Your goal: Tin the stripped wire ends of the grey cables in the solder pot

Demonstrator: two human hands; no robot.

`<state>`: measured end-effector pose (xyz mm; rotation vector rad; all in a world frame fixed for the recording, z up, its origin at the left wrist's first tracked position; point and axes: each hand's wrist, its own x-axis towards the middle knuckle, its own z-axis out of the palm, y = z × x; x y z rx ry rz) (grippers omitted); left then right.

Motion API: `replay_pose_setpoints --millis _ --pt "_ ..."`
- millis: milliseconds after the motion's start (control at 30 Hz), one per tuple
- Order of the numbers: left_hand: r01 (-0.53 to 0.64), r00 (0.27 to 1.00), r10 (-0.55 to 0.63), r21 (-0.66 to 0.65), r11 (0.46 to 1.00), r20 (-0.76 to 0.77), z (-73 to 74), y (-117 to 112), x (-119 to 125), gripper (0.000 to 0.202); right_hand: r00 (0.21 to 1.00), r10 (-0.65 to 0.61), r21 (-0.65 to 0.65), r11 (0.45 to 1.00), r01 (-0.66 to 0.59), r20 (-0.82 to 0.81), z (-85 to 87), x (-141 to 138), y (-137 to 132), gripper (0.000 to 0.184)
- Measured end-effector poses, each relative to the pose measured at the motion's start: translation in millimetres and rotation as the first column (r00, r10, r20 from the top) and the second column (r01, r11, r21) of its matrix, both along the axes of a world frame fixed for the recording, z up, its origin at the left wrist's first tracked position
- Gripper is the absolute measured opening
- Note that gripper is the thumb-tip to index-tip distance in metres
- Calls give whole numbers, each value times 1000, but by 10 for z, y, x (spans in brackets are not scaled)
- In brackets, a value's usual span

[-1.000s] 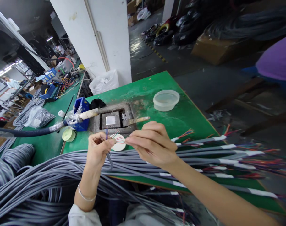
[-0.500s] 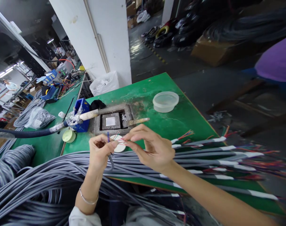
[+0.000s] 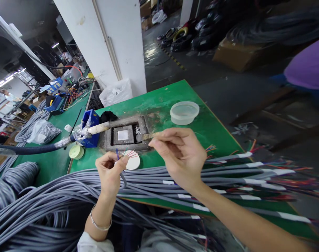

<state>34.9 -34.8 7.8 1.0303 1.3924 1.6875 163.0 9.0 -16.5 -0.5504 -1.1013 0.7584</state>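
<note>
My left hand pinches the stripped end of a grey cable. Thin coloured wires, red, green and blue among them, fan out past its thumb. Behind these wires lies a round white disc on the bench. My right hand is at the flat, worn stick, thumb and forefinger closed at its near end, which they hide. This stick leans on the rim of a stained block-like solder pot, where a shiny silvery square shows.
Long grey cables run across the green bench, their wire ends to the right. Beyond the pot stand a clear plastic tub and a blue bin. A hose with a pale nozzle reaches toward the pot. A pale green round container sits left.
My right hand has left the wires and moved up and right to the stick's end. My left hand stays nearly in place, still holding the cable, its wires now spread in view.
</note>
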Motion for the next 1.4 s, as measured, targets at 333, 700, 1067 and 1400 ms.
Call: replay_pose_setpoints --millis 333,700,1067,1400 --pt "11 1000 -10 32 999 -13 -23 5 -10 31 948 209 -92 977 -192 240 18 -8 -16 11" --pt "-1 997 0 -10 1000 -75 -32 25 -11 26 940 85 -25 996 -81 330 -31 -33 -28 14" --pt "-43 991 46 28 999 -125 -45 0 19 23 964 169 -194 972 -130 203 14 -3 -10 19" --pt "-27 985 25 -11 1000 -168 -23 2 -7 23 925 295 -264 936 -231 238 30 9 -12 19"
